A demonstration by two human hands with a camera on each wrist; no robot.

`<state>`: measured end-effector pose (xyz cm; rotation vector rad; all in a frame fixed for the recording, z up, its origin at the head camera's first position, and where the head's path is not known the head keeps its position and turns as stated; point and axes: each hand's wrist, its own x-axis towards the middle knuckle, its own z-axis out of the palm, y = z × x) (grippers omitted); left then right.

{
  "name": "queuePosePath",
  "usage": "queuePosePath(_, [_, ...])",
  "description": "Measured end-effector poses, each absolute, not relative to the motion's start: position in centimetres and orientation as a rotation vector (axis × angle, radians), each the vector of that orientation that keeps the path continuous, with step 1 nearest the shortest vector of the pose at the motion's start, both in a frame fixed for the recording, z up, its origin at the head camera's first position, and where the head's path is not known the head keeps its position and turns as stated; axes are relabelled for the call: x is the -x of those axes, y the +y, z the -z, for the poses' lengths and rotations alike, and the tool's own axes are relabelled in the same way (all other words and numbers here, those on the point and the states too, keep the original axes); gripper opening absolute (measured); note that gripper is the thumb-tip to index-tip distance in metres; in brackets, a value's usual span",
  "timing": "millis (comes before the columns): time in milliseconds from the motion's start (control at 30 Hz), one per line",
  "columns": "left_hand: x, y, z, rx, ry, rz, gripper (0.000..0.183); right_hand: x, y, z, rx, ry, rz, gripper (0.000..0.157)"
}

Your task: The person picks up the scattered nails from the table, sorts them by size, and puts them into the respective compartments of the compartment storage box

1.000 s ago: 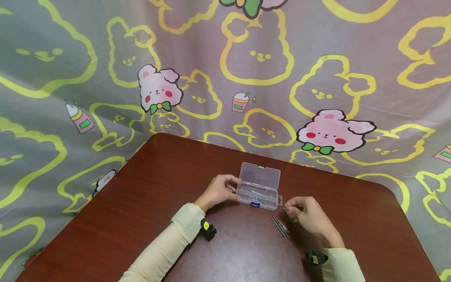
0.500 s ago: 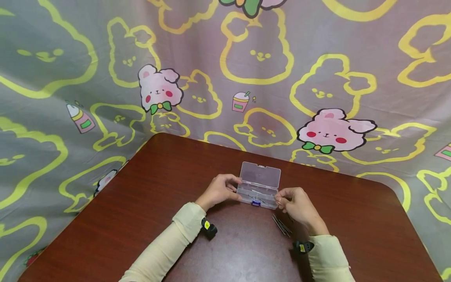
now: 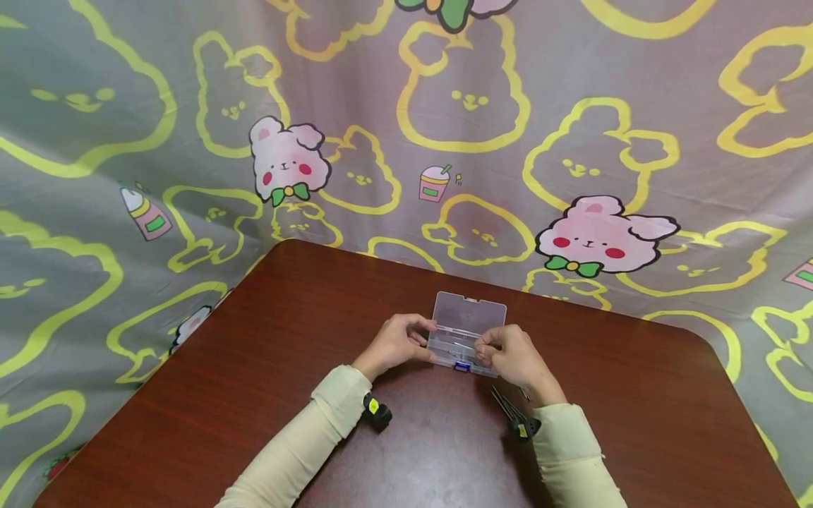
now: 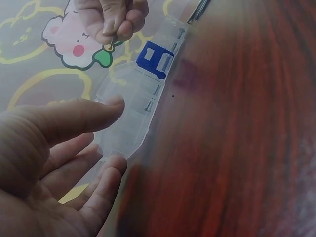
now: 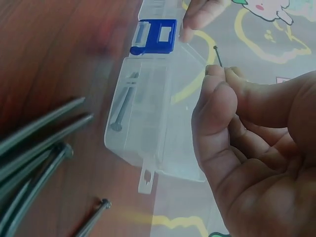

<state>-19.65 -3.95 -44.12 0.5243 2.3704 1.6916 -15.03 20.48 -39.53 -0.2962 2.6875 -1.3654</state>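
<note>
Clear plastic box (image 4: 126,131) on the table (image 3: 406,451), lid (image 3: 466,312) folded back. Main risk, as judged: the pinched nail (image 5: 218,56) could twist or slip, since the right hand (image 3: 513,356) has only a thin shank between thumb and forefinger tips; it might then strike the rim and bounce onto the table. Second risk: the box looks light, so a knock from the right knuckles could skid or tip it if the left hand (image 3: 398,340) bears too weakly. Third: in the head view the right wrist camera (image 3: 524,428) overlaps the loose nails (image 5: 47,146) on the table; a low sweep of that wrist could scatter them (gap not readable). Position: the pinched nail is over the right half of the box, at the very tips of the right fingers, its head projecting past them, much of the rest hidden; height above the box cannot be told. Another nail (image 5: 123,109) lies inside, in the right front compartment, apart from the fingers. Left fingers: holding the left end of the box, thumb toward the front. Blue latch (image 3: 461,367) on the front side, between the hands.
</note>
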Motion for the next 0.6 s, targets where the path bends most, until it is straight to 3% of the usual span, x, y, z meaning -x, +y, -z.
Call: queuePosePath(600, [19.8, -4.0, 44.4, -0.537, 2.352, -1.719, 0.049, 16.9, 16.5, 39.8, 0.354, 2.815, 1.171, 0.021])
